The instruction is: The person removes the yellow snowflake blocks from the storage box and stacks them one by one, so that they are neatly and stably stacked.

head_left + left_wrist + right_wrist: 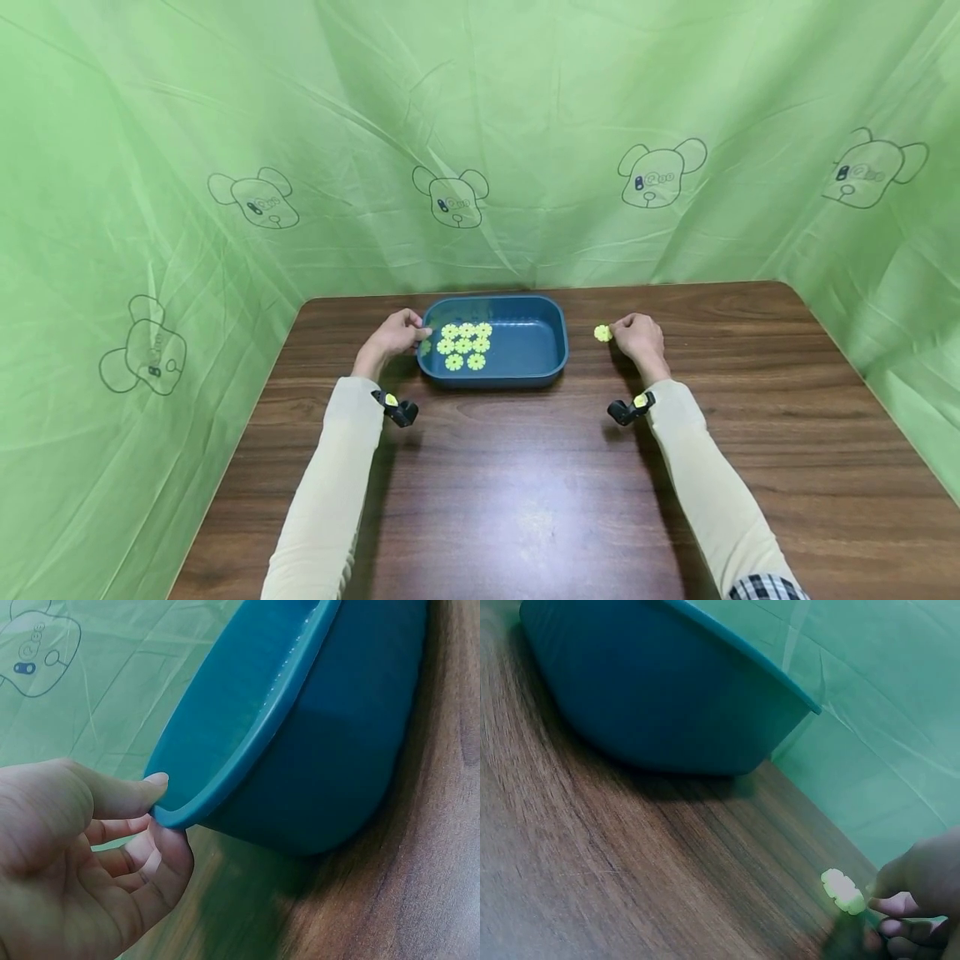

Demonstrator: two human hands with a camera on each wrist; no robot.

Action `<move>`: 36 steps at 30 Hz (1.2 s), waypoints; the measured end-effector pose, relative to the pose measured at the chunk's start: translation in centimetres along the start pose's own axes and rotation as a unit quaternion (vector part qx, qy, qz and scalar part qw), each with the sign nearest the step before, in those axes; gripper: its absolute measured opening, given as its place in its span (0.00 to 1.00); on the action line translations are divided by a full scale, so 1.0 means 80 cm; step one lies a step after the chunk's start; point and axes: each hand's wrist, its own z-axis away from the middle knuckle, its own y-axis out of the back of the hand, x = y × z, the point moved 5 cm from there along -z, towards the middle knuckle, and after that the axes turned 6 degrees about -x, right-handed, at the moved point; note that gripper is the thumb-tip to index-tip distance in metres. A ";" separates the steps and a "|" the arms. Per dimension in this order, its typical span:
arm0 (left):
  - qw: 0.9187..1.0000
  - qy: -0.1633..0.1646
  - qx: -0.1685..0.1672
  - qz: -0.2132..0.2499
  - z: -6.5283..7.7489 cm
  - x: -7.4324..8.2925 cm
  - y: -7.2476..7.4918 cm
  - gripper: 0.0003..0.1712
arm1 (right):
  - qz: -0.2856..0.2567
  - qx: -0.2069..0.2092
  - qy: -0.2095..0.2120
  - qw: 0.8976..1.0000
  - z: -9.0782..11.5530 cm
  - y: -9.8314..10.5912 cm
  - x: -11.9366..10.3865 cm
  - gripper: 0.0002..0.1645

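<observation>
A dark blue rectangular basin [498,382] with rounded corners stands on the table. Several yellow flower-shaped pieces [462,345] lie in its left half, roughly in rows. My left hand [392,335] pinches the basin's left rim, thumb inside and fingers under the edge, as the left wrist view shows. To the right of the basin, my right hand [639,337] pinches one more yellow flower-shaped piece [842,891] at its edge, just above the tabletop. The right wrist view shows this piece tilted, apart from the basin wall [667,697].
The brown wood-grain table [480,467] extends toward me and to both sides. A green cloth [555,167] with printed bear-head outlines hangs behind the table and along both sides. Each wrist carries a small black camera [405,412].
</observation>
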 end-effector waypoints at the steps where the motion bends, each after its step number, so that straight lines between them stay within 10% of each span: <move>1: 1.000 0.001 0.000 -0.001 0.000 0.000 0.000 0.10 | -0.007 0.001 0.000 1.000 0.001 0.000 0.000 0.17; 36: 1.000 -0.003 0.014 -0.025 -0.001 0.001 0.000 0.10 | -0.174 -0.020 0.091 0.980 0.023 0.011 -0.092 0.19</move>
